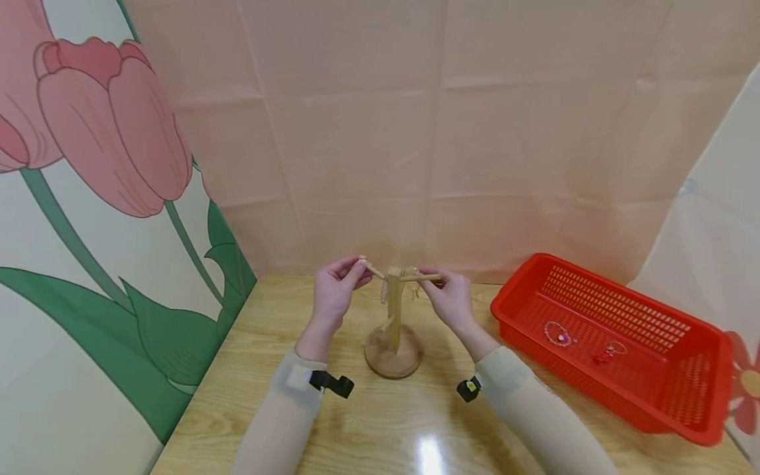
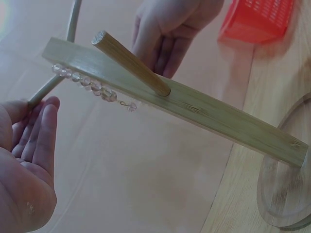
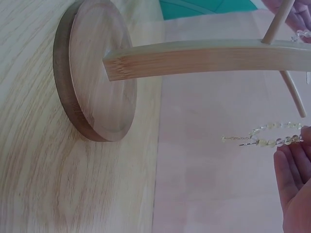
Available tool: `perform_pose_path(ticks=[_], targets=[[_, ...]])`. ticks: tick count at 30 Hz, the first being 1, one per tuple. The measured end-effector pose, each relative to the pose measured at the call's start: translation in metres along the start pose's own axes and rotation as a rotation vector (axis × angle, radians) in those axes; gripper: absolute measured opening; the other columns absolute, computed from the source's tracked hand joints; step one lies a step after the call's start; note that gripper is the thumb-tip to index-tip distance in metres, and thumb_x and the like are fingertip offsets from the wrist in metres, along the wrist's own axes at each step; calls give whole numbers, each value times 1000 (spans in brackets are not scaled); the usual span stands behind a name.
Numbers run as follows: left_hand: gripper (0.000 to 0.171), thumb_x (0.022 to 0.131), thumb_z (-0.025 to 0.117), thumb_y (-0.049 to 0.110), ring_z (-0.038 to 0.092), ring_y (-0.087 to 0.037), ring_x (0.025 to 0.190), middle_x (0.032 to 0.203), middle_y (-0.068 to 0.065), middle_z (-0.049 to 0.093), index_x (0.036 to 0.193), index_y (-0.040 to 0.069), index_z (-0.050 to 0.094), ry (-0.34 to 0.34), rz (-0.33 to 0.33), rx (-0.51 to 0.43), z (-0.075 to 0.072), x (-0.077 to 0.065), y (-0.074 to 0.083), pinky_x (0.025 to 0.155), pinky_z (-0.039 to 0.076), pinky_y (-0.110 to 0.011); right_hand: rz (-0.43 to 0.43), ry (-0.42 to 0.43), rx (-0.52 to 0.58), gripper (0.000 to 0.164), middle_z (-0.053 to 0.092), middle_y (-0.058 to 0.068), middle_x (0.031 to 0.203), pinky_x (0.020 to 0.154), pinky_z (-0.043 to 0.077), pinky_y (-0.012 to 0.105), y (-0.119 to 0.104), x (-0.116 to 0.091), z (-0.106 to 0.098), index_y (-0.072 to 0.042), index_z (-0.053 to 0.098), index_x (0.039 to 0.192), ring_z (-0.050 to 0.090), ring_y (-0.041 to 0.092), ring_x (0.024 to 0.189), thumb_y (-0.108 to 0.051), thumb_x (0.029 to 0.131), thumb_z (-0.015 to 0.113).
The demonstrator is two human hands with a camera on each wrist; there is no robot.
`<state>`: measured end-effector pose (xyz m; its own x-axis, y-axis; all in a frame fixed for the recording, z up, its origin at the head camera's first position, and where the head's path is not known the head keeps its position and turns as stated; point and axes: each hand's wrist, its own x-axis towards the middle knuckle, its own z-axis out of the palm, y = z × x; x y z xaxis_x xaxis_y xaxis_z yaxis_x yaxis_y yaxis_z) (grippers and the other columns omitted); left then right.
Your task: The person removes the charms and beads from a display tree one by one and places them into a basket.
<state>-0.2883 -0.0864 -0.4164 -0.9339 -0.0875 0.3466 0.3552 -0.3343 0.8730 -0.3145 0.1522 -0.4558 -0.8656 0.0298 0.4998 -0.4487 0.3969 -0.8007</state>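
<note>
A wooden jewelry stand (image 1: 394, 313) with a round base rises upright between both hands, several pegs sticking out of its post. My left hand (image 1: 334, 287) pinches the end of the upper left peg (image 2: 46, 90) between thumb and fingers. From that peg, close against the post, hangs a pink beaded bracelet (image 2: 88, 83). On the other side, my right hand (image 1: 448, 297) holds a bracelet of pale yellow and clear beads (image 3: 266, 142) by the beads, its clasp and chain ends dangling apart. It hangs beside the right peg (image 3: 293, 94); fingertips partly cover its beads.
To the right stands a red plastic basket (image 1: 558, 363) with perforated walls. Inside it lie a pink beaded bracelet (image 1: 557, 335) and a band with a red charm (image 1: 604, 356). A wall with tulips (image 1: 107, 125) borders the wooden table (image 1: 380, 429) on the left; pinkish sheeting hangs behind.
</note>
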Motion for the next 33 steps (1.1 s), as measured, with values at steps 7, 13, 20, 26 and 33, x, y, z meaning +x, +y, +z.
perform_pose_path(ticks=[7,13,20,26,33], targets=[[18,101,70,-5,79,-17,84,96,-12,80,115,-16,72,-6,-2,2,0,0,0,81,69,-33,-1,16,12,14,80,18,99,61,57,11,1,2,-5,-1,84,108,77,24,85,-7,96,82],[16,101,71,-4,80,-18,84,96,-14,80,114,-13,73,1,-14,-1,0,0,1,81,69,-33,-4,18,-19,15,80,17,101,65,56,8,1,4,-13,0,83,110,77,27,88,-7,96,81],[16,101,71,-4,80,-18,86,101,-22,78,114,-14,73,1,-18,14,0,0,2,81,69,-34,13,18,-88,21,81,13,103,67,54,6,0,5,-27,-3,83,112,77,26,91,-20,99,82],[17,101,71,-5,80,-18,85,103,-27,77,115,-15,72,7,-14,12,0,0,2,81,69,-34,17,10,-108,21,82,9,102,69,56,8,-1,7,-37,-6,84,112,77,23,91,-24,100,80],[17,101,71,-5,80,-17,85,98,-18,79,114,-15,73,8,-7,9,0,-1,2,81,69,-34,10,39,-144,23,82,8,104,71,55,6,1,9,-51,-8,84,112,77,23,92,-28,100,81]])
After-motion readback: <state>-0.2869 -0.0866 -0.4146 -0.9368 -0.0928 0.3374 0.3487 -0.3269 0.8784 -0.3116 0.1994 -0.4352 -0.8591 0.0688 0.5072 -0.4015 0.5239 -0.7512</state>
